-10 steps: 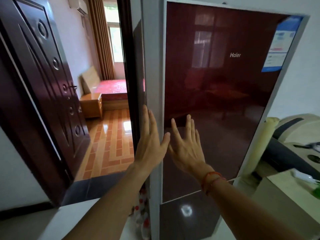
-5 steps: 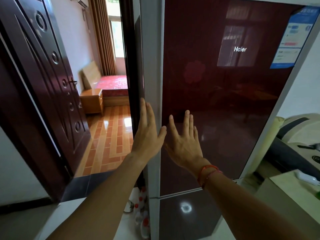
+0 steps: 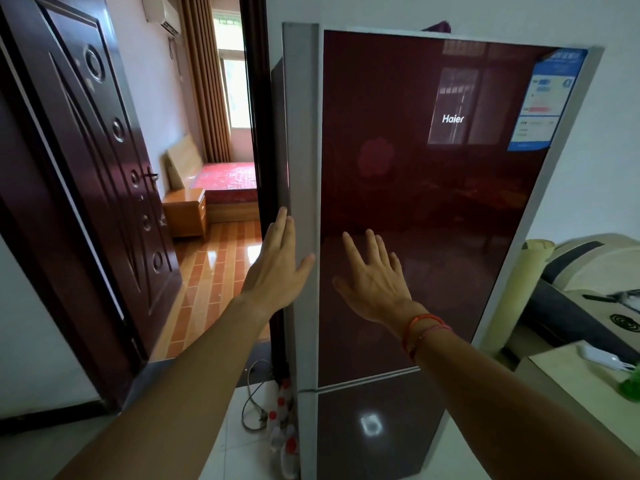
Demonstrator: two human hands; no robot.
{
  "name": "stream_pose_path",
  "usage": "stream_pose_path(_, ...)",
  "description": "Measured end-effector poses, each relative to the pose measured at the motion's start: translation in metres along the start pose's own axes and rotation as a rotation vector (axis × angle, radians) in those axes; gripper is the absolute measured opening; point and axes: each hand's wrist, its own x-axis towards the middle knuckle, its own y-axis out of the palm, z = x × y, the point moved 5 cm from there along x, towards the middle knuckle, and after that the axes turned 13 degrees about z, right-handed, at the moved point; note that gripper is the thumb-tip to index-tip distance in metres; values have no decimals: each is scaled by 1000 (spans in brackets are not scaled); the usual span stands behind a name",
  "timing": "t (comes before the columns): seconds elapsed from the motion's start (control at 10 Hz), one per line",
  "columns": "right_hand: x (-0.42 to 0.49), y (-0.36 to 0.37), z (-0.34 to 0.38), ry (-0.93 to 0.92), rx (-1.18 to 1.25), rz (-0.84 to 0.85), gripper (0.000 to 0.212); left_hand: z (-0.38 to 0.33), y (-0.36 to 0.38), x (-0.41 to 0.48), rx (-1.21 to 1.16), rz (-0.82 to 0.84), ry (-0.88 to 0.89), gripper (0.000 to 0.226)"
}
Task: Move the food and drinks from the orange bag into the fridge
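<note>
fridge (image 3: pixel 433 209) upper door closed | left hand (image 3: pixel 277 268) flat on its grey edge, fingers straight | right hand (image 3: pixel 375 282) spread flat on dark-red door front

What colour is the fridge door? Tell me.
The fridge door is glossy dark red, grey-framed; head view shows it best.

The fridge (image 3: pixel 415 202) doors are hiding everything inside, and the lower door is running off the bottom edge. The sticker's (image 3: pixel 543 98) print is showing too small to read. Both palms, left hand (image 3: pixel 277 268) and right hand (image 3: pixel 374 282), are facing away. The right edge is cutting off a green thing (image 3: pixel 630 386) on the counter (image 3: pixel 554 393).
</note>
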Motion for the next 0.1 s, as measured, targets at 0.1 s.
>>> stream_pose_path(0.1,-17,-9,1,11,35,26,83,-6,-12,-14,90,-15,-31,73)
